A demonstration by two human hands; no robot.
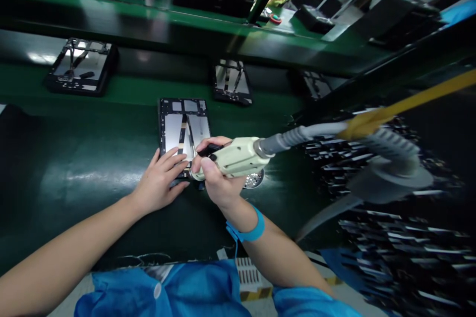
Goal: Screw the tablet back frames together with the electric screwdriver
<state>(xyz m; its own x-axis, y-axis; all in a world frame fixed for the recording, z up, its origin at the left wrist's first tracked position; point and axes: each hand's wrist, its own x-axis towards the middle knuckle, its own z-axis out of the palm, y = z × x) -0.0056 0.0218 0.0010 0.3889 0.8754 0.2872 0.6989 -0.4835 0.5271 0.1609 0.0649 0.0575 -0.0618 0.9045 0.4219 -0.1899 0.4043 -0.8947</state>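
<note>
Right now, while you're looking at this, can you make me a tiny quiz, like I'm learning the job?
1. Which hand grips the pale green tool? A) left B) right C) neither
2. True or false: the left hand has its fingers over the open device.
3. Fill in the colour: the wristband is ____.

Key: 1. B, the right hand; 2. true; 3. blue.

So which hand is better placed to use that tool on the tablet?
The right hand, I'd judge: it holds the power tool, its nose by the near edge of the tablet. The left hand rests on the tablet, perhaps steadying it.
</note>
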